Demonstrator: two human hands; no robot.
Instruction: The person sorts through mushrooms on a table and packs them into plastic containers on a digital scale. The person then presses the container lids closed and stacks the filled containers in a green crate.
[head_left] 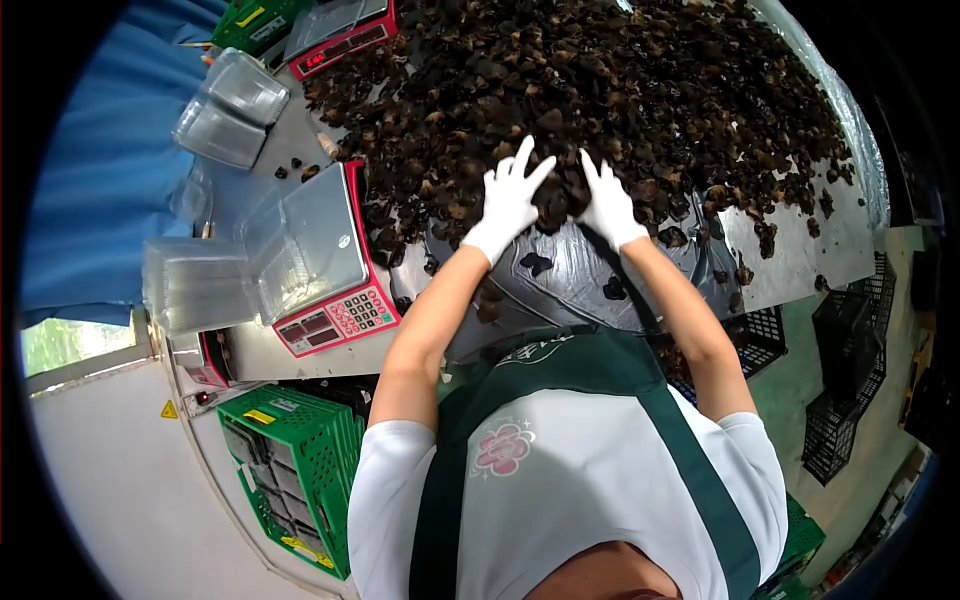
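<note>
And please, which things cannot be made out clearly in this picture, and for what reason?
All in the head view:
Metal tabletop under the dark mushroom pile: covered by mushrooms.
Whatever lies beneath the left gloved hand and right gloved hand: hidden by them.
Display of the near weighing scale: too small, dim.
Upper green crate: cut off by top edge.

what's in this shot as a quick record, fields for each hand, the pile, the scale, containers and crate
left hand: white-gloved, open, at the pile's near edge
right hand: white-gloved, open, beside it
pile: dark mushroom-like pieces on a metal table
nearest scale: red-framed digital scale, left of the pile
containers: clear plastic stack, left of that scale
crate: green plastic crate, below table level
</note>
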